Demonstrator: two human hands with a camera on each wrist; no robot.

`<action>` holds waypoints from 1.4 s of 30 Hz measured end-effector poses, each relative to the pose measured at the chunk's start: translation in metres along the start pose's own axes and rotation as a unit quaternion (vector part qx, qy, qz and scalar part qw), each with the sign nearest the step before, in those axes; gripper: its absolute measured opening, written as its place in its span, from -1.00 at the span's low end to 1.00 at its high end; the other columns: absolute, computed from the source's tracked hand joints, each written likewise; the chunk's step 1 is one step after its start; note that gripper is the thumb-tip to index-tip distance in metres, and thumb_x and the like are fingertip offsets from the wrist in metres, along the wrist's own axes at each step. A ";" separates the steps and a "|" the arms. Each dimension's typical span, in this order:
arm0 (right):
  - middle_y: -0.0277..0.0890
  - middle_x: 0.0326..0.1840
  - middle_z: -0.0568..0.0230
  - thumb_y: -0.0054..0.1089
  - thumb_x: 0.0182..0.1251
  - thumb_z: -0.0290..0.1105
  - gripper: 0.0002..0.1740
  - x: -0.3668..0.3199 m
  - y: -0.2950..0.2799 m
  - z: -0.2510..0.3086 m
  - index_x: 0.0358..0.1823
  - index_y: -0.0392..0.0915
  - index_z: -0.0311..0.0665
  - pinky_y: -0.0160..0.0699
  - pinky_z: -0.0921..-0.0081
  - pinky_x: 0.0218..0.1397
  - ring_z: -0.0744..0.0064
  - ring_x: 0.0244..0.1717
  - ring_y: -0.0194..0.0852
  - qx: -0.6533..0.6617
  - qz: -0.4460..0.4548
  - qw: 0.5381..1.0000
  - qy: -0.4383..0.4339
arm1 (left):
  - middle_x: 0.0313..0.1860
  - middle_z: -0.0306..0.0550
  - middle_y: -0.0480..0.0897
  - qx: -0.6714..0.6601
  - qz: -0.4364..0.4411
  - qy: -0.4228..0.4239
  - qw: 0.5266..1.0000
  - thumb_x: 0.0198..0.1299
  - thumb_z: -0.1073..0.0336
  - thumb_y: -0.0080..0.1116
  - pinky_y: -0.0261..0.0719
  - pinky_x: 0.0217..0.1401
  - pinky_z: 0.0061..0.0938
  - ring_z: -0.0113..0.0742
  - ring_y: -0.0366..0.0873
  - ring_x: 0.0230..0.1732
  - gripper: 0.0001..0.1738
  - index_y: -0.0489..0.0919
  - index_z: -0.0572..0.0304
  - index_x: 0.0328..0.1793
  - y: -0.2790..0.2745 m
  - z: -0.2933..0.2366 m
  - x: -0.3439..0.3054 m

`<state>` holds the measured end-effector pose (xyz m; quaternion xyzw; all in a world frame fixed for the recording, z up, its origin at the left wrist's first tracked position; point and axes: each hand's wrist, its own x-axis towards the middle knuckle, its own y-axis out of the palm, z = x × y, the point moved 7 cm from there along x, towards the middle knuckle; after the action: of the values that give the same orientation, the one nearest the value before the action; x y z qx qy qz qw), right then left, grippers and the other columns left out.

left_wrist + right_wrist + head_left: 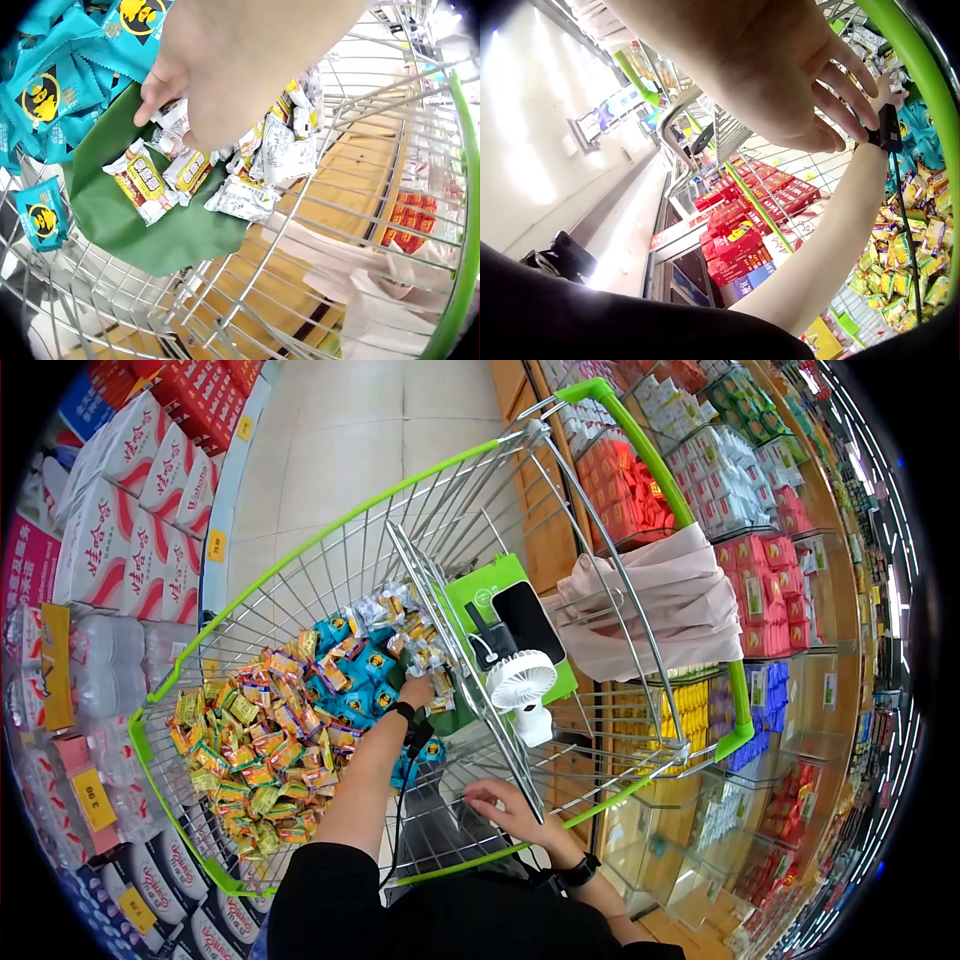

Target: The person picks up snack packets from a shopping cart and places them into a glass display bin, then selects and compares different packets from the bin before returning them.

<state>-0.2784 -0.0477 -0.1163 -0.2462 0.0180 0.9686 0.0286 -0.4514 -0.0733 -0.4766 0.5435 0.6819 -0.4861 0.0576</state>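
My left hand (pixel 418 690) reaches down into the shopping cart (pixel 330 510). Its fingertips are right at some small white-wrapped snack packets (pixel 142 184), which lie on a dark green cloth (pixel 150 244). The palm side is hidden, and I cannot tell whether a packet is pinched. Beside that hand are teal packets (pixel 355 675) with a yellow duck-like print, and a large heap of yellow and orange packets (pixel 270 740) fills the far left part. My right hand (pixel 500 807) hangs over the cart's near side, fingers loosely bent, holding nothing.
A folding wire panel with a green plate (pixel 500 575) carries a phone (pixel 527 622) and a white handheld fan (pixel 522 690). Pale pink fabric (pixel 650 605) hangs on the cart's right end. Snack shelves (pixel 720 590) stand right; stacked cartons (pixel 130 550) line the left.
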 end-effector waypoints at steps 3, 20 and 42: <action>0.46 -0.20 0.20 -0.03 0.24 -0.45 -0.74 0.001 0.000 -0.004 -0.03 0.36 -0.29 0.43 0.57 -0.18 0.44 -0.16 0.48 -0.001 -0.022 0.999 -0.027 | -0.17 0.23 0.52 -0.072 0.058 0.041 0.995 0.11 0.20 -0.21 0.52 -0.26 -0.21 0.06 0.53 -0.38 -0.61 0.38 0.23 0.02 0.012 0.006 0.006; 0.21 0.09 -0.02 0.11 0.10 -0.33 -0.69 0.005 0.002 -0.001 -0.10 0.40 -0.18 0.18 0.31 0.15 0.03 0.15 0.16 -0.142 -0.061 0.988 -0.018 | -0.37 -0.28 0.38 -0.558 0.409 0.023 0.721 0.23 0.21 -0.20 0.16 -0.54 -0.68 -0.57 0.31 -0.46 -0.92 0.18 -0.11 -0.24 -0.068 -0.114 -0.180; 0.41 -0.39 0.11 0.05 0.18 -0.36 -0.69 -0.006 0.010 0.020 -0.05 0.28 -0.22 0.35 0.48 -0.27 0.37 -0.33 0.41 -0.123 -0.026 0.992 0.000 | -0.07 -0.03 0.45 -0.393 0.165 -0.025 0.904 0.22 0.10 -0.15 0.40 -0.02 -0.32 -0.20 0.45 -0.07 -0.67 0.35 0.15 -0.02 -0.048 -0.055 -0.112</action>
<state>-0.2831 -0.0572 -0.0957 -0.2479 -0.1077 0.9625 0.0233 -0.4198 -0.1073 -0.3512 0.5694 0.7162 -0.1760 0.3631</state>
